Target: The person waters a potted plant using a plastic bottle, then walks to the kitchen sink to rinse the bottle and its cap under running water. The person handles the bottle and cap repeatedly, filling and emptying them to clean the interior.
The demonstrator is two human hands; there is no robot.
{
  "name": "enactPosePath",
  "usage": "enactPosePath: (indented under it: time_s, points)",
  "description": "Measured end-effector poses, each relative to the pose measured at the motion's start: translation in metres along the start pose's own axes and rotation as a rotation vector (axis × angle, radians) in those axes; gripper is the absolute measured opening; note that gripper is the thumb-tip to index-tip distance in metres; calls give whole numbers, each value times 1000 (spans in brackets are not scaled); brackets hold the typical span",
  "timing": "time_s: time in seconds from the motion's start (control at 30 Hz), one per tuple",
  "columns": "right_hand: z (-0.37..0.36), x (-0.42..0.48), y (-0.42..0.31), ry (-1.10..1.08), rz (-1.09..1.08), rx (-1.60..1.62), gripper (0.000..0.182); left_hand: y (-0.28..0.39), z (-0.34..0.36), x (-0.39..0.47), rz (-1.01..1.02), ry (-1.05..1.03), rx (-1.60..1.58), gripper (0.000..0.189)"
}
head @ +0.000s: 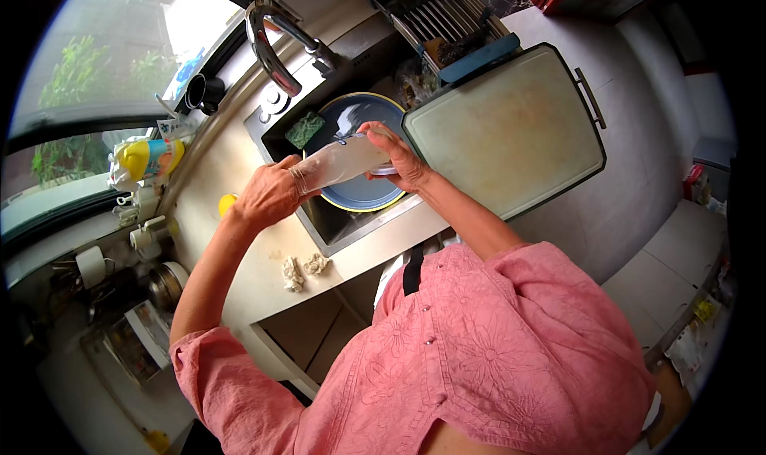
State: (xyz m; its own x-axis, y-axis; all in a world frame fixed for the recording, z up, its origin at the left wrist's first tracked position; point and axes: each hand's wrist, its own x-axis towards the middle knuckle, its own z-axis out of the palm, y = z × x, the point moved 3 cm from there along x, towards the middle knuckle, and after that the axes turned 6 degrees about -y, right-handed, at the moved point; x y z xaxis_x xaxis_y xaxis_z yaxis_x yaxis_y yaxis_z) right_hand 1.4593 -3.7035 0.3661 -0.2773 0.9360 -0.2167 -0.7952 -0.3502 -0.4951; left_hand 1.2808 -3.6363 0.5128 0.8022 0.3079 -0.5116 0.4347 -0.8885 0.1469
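My left hand (267, 195) is at the ridged, threaded-looking end of a translucent plastic container (341, 160). Whether its fingers reach inside or wrap around the rim is hidden. At the other end, my right hand (400, 158) grips the container with the thumb on top and fingers underneath. The container is tilted and held above a large blue basin with a yellow rim (365, 193), which sits in the steel sink (335, 234). Behind my hands, a green scouring sponge (305, 130) rests by the basin's edge. A yellow round cap (227, 204) lies on the counter beside my left wrist.
A chrome faucet (272, 54) arches over the sink's far side. To the right lie a large cutting board (508, 129) and a dish rack (446, 21). Two crumpled cloth-like pieces (304, 270) are on the counter (251, 275). A yellow bottle (146, 158) stands near the window.
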Motion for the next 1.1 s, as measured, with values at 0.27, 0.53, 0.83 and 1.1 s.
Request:
enactPosePath:
  time_s: [0.27, 0.53, 0.83, 1.1]
  points:
    - [-3, 2, 7, 19, -79, -2, 40, 20, 12, 0, -268, -90, -1346, 39]
    - [12, 4, -5, -8, -51, -88, 45, 8, 20, -5, -188, 204, -1162, 30]
    - [0, 11, 10, 8, 309, 36, 46, 8, 10, -11, 9, 152, -151, 32]
    - [3, 12, 13, 90, -33, -12, 38, 21, 27, -8, -230, 74, -790, 31]
